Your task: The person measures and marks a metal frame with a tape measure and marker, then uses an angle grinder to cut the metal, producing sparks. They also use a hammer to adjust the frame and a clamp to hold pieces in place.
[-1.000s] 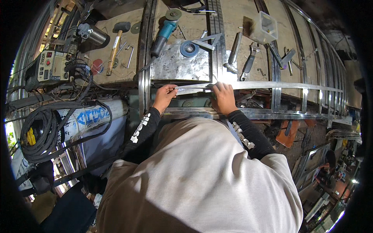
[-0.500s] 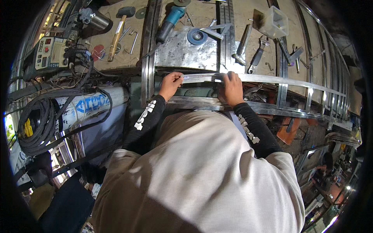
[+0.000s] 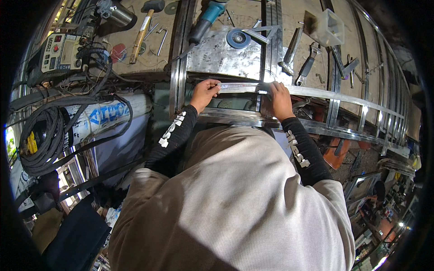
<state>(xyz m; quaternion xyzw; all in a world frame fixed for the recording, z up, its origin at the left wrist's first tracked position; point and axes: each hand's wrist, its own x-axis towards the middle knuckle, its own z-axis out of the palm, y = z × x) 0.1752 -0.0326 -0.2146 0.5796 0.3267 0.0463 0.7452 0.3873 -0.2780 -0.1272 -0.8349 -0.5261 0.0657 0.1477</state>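
Observation:
A long, thin, shiny metal bar crosses in front of me and runs off to the right over a metal frame. Its left end is pinched between the thumb and fingers of my left hand. Farther along, my right hand is closed over the same bar from above, fingers curled at its far edge. A small shiny spot shows under the right fingertips, too small to make out. Both forearms wear black sleeves with white lettering.
Beyond the bar lie an angle grinder, a grinding disc, a hammer, an adjustable wrench and a clear plastic container. At left are a welding machine, coiled cable and a gas cylinder.
The whole view has shifted slightly, so the bench things sit a little farther right. Both hands keep their hold on the bar, with little other movement.

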